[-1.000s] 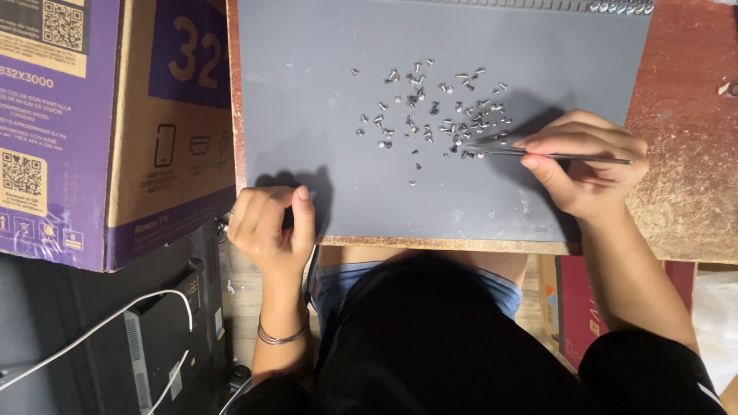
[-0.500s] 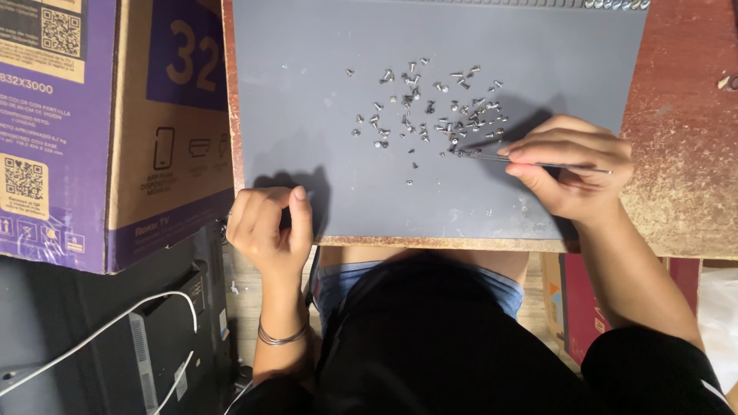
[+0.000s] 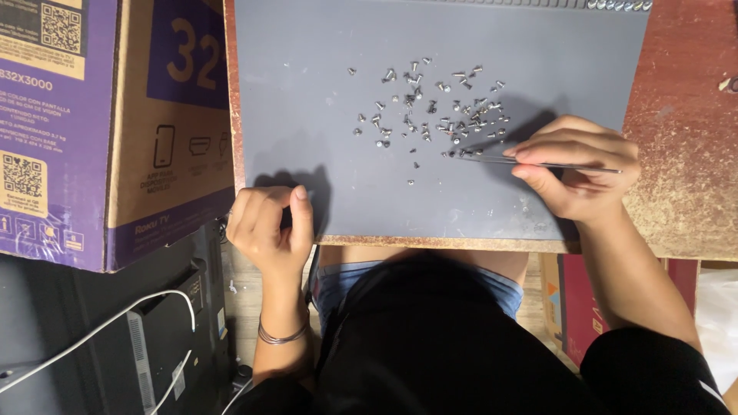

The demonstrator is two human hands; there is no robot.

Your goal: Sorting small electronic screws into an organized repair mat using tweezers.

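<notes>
Fingers of the right hand [image 3: 578,170] pinch thin metal tweezers [image 3: 530,162] at centre right of the frame, their tips at the lower right edge of the scattered small screws [image 3: 430,107] on the grey mat [image 3: 307,92]. Whether a screw sits between the tips is hard to tell. At lower left, the left hand [image 3: 269,227] is clenched at the mat's corner, apparently empty. A careless sweep could flick screws off the mat onto the wooden table [image 3: 684,115].
</notes>
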